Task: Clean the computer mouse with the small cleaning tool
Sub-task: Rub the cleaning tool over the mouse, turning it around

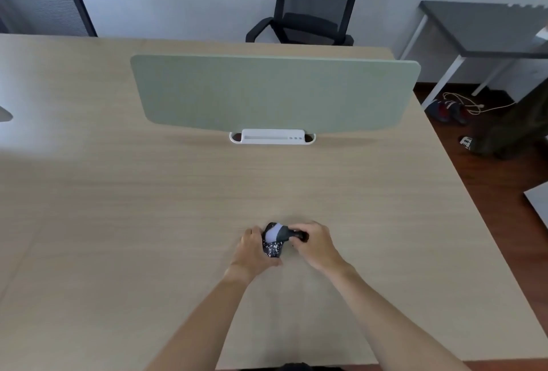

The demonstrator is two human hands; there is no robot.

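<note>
A black computer mouse (pixel 272 249), speckled with white bits, lies on the wooden desk (pixel 148 207) near its front middle. My left hand (pixel 252 252) grips the mouse from its left side. My right hand (pixel 314 244) holds a small dark cleaning tool (pixel 289 234) whose pale rounded head (pixel 272 235) rests on the top of the mouse. The far end of the mouse is partly hidden under the tool's head.
A green divider panel (pixel 272 92) stands across the desk's middle on a white base (pixel 272 136). Two black mesh chairs (pixel 311 3) stand behind the desk. A grey side table (pixel 489 29), cables and shoes are on the floor at right.
</note>
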